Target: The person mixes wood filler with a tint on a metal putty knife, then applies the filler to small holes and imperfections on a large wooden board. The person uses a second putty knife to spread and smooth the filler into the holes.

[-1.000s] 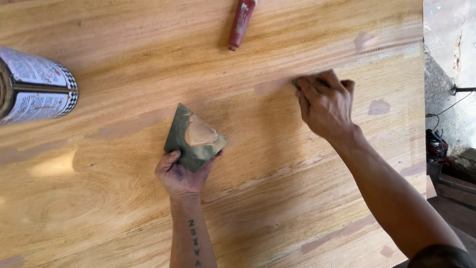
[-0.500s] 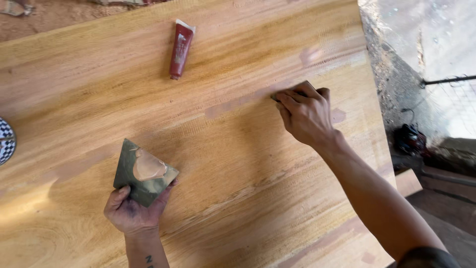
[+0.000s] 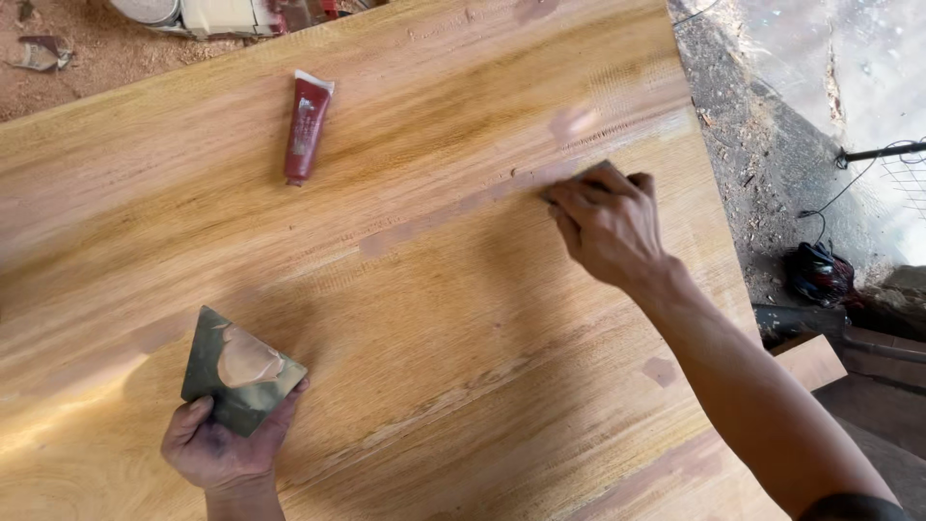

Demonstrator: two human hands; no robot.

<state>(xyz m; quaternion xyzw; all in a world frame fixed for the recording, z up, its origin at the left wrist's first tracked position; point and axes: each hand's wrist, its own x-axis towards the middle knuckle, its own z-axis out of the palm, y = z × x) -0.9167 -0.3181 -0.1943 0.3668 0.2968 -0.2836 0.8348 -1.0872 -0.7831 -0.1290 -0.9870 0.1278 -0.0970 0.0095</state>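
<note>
While left hand [image 3: 217, 449] grips putty board [image 3: 239, 370], right hand [image 3: 608, 227] presses scraper [image 3: 596, 172] near tabletop [image 3: 434, 318] edge.

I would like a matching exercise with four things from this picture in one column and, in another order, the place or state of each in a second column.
Things:
1. red tube
2. left hand
3. right hand
4. black cable bundle

Places or states:
A. on the ground, right of the wooden board
B. lies on the board, far side
C. presses on the pale filler streak
D. holds a small dark plate with a blob of paste

Pairs: 1-B, 2-D, 3-C, 4-A
</note>
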